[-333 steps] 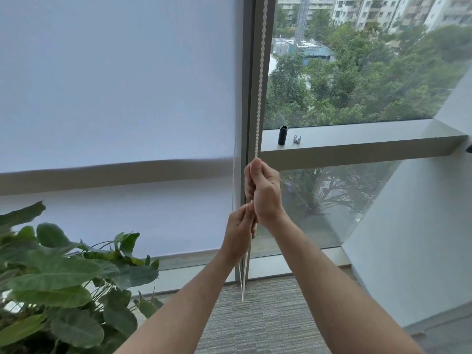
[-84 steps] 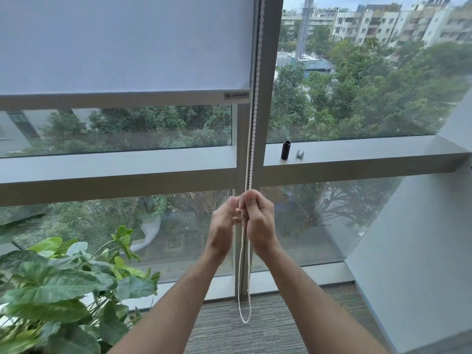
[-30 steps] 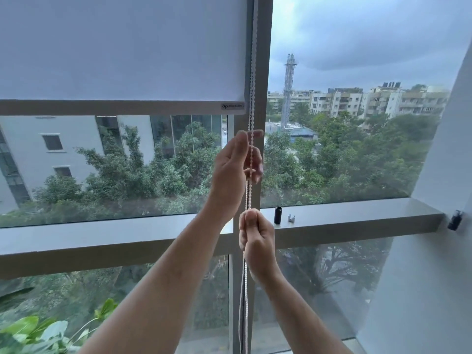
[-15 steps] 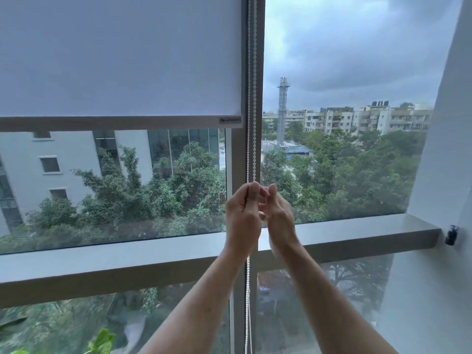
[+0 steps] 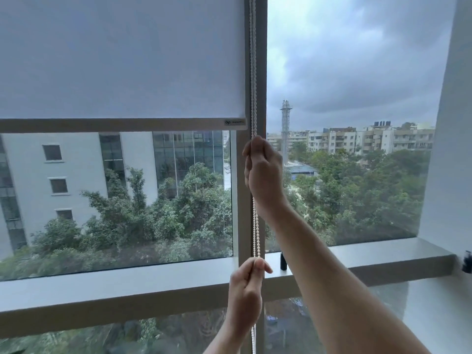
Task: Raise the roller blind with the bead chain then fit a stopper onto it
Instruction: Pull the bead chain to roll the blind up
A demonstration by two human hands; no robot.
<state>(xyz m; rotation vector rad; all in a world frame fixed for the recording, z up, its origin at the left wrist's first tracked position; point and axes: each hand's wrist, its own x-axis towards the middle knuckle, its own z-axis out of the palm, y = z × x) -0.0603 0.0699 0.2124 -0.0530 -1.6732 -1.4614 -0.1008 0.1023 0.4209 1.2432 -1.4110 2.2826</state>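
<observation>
White beads of the chain [image 5: 256,226] run taut down the window post between two closed hands, and the blind [image 5: 120,60] is raised about halfway, its bottom bar level with the upper hand, so I judge the lifting partly done and the stopper not yet fitted. The right hand [image 5: 264,175] is high with fingers closed on the chain. The left hand [image 5: 246,290] pinches it low, near a small black piece [image 5: 283,261] on the sill [image 5: 383,254], possibly the stopper.

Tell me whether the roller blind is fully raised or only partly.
Partly raised: the roller blind still covers the upper pane, its bottom bar well above the sill.
</observation>
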